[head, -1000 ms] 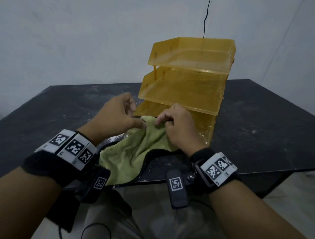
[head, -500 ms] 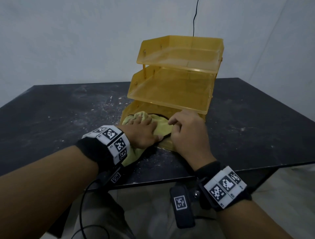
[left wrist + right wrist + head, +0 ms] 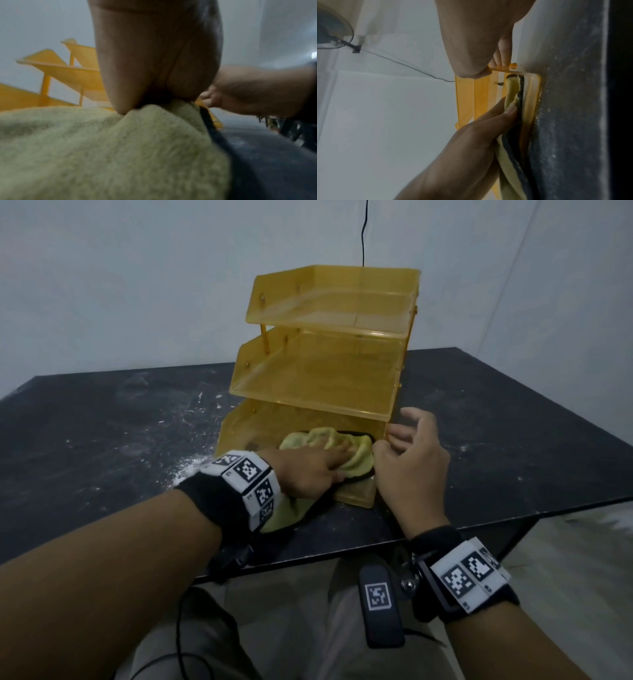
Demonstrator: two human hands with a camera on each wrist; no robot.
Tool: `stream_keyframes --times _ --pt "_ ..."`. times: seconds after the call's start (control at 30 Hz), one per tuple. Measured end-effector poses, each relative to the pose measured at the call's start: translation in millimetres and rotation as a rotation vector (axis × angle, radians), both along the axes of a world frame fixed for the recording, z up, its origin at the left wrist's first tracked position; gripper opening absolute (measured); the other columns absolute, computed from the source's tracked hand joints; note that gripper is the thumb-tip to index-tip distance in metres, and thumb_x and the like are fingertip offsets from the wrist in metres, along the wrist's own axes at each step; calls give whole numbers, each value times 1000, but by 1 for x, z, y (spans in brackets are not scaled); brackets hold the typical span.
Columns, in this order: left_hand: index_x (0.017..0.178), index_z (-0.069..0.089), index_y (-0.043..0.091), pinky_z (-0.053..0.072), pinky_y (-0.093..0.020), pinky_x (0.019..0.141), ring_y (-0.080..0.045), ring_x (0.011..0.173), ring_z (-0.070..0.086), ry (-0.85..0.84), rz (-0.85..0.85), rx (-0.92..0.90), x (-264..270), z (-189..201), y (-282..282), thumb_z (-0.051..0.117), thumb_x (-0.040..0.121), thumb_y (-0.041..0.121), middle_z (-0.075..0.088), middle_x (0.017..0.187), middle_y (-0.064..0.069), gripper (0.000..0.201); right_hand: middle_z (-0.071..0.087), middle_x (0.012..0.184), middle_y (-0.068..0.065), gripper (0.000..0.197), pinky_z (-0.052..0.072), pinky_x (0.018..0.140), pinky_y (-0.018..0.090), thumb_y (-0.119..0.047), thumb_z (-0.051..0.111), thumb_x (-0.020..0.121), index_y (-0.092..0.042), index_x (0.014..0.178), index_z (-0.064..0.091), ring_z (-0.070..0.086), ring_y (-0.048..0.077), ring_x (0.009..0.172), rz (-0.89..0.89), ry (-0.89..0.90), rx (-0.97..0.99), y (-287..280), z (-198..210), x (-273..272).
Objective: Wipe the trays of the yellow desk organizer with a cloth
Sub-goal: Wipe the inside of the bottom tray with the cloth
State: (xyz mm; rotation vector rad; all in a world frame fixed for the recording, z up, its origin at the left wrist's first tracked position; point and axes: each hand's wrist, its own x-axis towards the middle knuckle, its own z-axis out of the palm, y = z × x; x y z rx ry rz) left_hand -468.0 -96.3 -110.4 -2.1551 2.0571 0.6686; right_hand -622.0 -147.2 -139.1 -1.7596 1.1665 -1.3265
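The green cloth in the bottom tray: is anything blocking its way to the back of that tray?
Nothing visible blocks it. The green microfibre cloth lies under the left hand in the bottom tray of the yellow plastic desk organizer, and the floor behind it looks bare. The middle tray overhangs and hides part of the back.

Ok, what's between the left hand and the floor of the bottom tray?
The green cloth: the left hand presses it flat onto the bottom tray of the organizer. The head view shows this, and the right wrist view shows the cloth sandwiched there.
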Motion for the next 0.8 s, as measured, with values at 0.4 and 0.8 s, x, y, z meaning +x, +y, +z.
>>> stream_keyframes --times 0.4,0.8 --pt "156 17 29 11 -37 121 -23 151 12 129 150 -50 22 9 -29 36 105 26 15 164 -3 55 77 89 -7 58 59 90 39 -23 83 62 -27 116 62 74 11 92 162 -115 422 -36 3 -17" --pt "152 25 26 30 -47 114 -28 137 40 165 22 0 -9 6 -72 46 93 11 38 154 -8 65 77 85 -12 43 58 90 42 -31 75 56 -38 96 60 73 12 92 157 -78 384 -41 -8 -12"
